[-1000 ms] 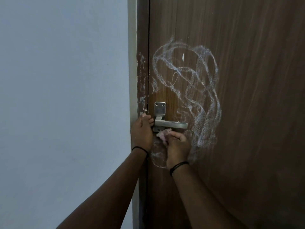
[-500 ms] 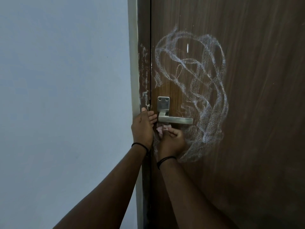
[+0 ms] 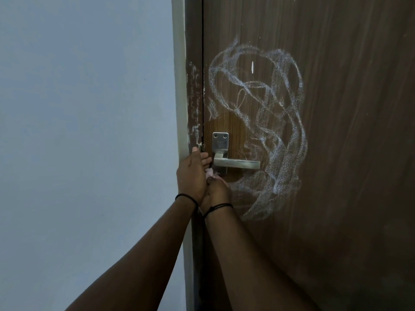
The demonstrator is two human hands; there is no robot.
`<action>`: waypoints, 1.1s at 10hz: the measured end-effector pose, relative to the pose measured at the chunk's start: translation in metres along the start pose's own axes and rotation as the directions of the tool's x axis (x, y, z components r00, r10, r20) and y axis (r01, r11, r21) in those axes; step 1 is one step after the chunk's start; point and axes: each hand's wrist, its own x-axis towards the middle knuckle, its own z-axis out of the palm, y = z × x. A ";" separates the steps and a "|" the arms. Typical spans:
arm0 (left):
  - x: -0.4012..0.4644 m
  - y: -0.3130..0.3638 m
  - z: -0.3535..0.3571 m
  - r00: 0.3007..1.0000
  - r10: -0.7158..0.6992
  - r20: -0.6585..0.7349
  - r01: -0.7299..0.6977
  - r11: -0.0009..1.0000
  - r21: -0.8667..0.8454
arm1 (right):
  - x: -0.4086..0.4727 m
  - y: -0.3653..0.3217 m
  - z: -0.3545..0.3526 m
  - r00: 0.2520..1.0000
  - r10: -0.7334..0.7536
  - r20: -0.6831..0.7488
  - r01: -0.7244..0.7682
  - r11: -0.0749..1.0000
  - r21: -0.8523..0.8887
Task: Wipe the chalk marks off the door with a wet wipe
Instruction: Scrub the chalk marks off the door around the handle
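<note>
just below the door handle [image 3: 235, 163], beside the latch edge, a crumpled pink wet wipe [image 3: 211, 173] is being pinched in the curled fingers of the right hand [image 3: 216, 191] and is being pressed against the door [image 3: 348, 153]. the left hand [image 3: 192, 176] is being held with fingers mostly straight against the door frame [image 3: 194, 97], touching the right hand and steadying things; nothing is being gripped by it.

very little of the chalk marks [image 3: 280, 131] is being reached so far: a broad looping scribble is being left across the panel above and to the right of the handle, and fainter smears are showing on the frame.

for the step to be done well, the wipe is probably best opened out so a flatter, cleaner face is being presented, and firm overlapping strokes are being advised from the handle outward through the loops. the wipe should be refolded as it is being loaded with chalk, otherwise dust is likely being smeared rather than lifted. the narrow strip around the handle plate is being judged the fiddliest part.
</note>
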 end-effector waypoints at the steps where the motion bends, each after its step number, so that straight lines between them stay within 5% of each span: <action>1: -0.004 -0.003 0.000 1.000 0.007 -0.006 -0.007 1.000 0.003 | 0.002 -0.006 -0.005 0.998 0.066 0.010 -0.067 0.971 0.228; 2: -0.007 -0.007 0.000 1.000 -0.003 -0.011 0.003 1.000 0.012 | -0.002 -0.010 -0.012 0.999 0.036 -0.033 -0.025 0.957 0.289; 3: -0.008 -0.010 0.001 0.999 -0.035 -0.040 0.035 0.999 -0.002 | -0.004 -0.015 -0.017 0.933 -0.181 -0.309 0.263 0.933 0.247; 5: -0.015 -0.022 0.003 0.986 -0.097 -0.136 0.099 0.995 0.012 | -0.004 -0.012 -0.026 0.755 -0.584 -0.298 0.542 0.812 -0.218; 6: -0.017 -0.030 -0.001 0.973 -0.130 -0.189 0.143 0.988 0.060 | -0.002 -0.006 -0.028 0.740 -0.627 -0.244 0.551 0.772 -0.316; 9: -0.012 -0.051 -0.009 0.988 -0.105 -0.116 0.133 0.953 0.272 | -0.010 -0.001 -0.007 0.890 -0.352 -0.291 0.308 0.933 -0.187; 11: -0.015 -0.046 -0.006 0.988 -0.049 -0.146 0.082 0.969 0.233 | -0.022 -0.015 -0.012 0.996 -0.077 -0.053 0.077 0.997 0.008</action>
